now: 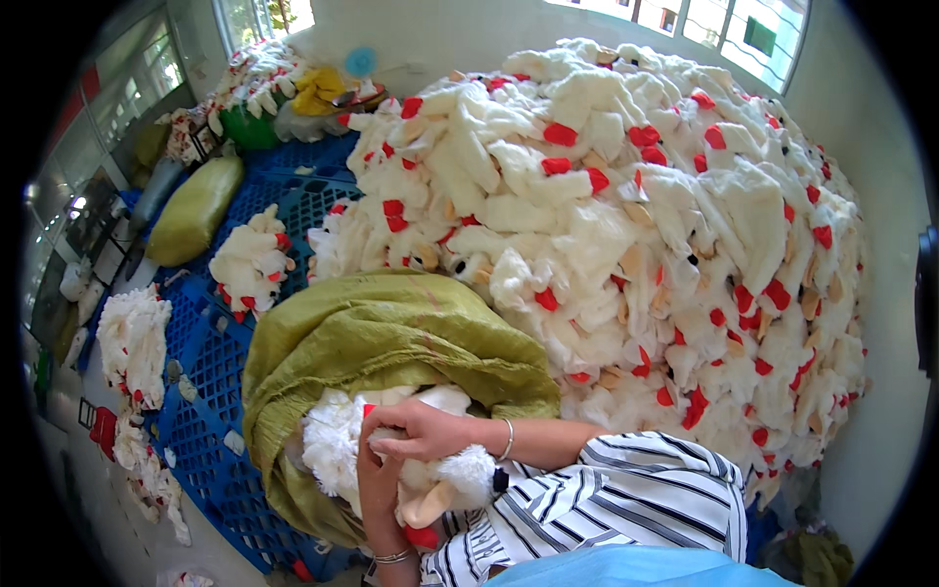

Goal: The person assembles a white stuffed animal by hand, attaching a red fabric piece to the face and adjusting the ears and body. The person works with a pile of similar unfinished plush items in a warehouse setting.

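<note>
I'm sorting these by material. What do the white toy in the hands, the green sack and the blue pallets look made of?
Toy: fluffy white plush, seemingly synthetic pile. Sack: matte, creased woven cloth, perhaps coarse plastic weave. Pallets: smooth moulded plastic, judging by the open grid.

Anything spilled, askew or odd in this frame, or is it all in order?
Some spill: loose white plush pieces lie scattered on the floor left of the blue pallets, away from the big plush pile. Otherwise, both hands, left hand and right hand, grip a white plush toy at the green sack mouth.
</note>
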The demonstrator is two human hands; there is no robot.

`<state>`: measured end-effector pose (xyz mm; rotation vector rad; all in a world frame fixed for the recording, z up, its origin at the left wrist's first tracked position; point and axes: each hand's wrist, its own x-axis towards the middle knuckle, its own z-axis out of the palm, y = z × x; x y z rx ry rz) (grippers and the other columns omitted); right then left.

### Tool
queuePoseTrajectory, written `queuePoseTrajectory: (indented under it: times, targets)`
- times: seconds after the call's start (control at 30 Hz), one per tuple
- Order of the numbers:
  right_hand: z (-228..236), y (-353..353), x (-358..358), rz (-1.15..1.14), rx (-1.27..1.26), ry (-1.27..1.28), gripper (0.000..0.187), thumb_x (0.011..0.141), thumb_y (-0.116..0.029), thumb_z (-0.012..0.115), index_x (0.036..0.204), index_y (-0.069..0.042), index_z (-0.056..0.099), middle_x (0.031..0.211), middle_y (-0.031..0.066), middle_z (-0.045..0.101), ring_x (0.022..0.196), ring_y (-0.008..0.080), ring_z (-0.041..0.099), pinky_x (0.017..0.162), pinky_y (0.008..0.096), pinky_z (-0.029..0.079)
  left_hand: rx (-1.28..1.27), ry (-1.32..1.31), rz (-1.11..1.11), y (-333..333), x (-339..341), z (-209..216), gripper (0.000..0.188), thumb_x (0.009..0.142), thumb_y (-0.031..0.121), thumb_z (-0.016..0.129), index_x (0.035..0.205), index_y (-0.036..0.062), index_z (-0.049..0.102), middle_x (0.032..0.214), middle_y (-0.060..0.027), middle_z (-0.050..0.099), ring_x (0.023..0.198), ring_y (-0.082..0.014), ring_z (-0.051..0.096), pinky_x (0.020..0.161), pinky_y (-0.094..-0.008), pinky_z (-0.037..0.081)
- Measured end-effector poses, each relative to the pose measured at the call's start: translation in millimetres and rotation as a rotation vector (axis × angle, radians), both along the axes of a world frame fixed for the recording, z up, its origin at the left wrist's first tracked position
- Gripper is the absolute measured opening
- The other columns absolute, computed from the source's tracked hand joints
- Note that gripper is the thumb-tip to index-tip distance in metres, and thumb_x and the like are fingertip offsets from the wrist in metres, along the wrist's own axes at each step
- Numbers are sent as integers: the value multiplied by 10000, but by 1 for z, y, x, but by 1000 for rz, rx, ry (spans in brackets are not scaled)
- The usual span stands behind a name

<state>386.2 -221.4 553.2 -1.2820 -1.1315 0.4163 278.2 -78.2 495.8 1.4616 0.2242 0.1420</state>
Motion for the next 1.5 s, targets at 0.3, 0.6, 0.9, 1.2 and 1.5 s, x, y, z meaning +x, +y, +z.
queuePoseTrajectory:
  times: [0.3,0.6,0.9,1.2,1.5]
  targets:
    - [-17,9,-3,-229,34,30,261,930,-196,630,1098,-12,553,665,33,464,600,121,423,550,292,356,-343,-59,196,4,-11,3,490,805,280,697,1191,7,569,1090,-101,616,976,-213,617,867,-359,515]
    - [-38,-16,44,-351,55,257,222,984,-197,574,897,-1,630,714,-32,548,620,37,454,539,220,378,-539,-285,718,55,-42,21,475,894,349,582,1232,18,538,1189,-163,595,1070,-311,606,925,-435,502]
    - [20,-82,101,-380,629,788,315,1008,-316,532,809,-71,525,560,-56,370,470,49,345,446,212,297,100,-3,438,78,-81,75,260,881,281,645,1048,82,629,954,-61,639,850,-189,618,766,-333,512]
    - [80,-22,19,-89,324,221,211,971,-173,570,811,-35,577,686,-34,521,616,24,433,531,220,358,451,-282,-59,-23,-2,96,681,657,60,753,1296,19,523,1253,-110,578,1117,-245,570,953,-371,444]
    - [60,-5,12,172,42,51,499,969,-434,554,1218,-7,482,1057,64,580,958,142,533,847,320,444,62,-161,361,-6,-4,49,369,883,226,679,1119,-40,584,1003,-100,629,847,-123,590,726,-284,498]
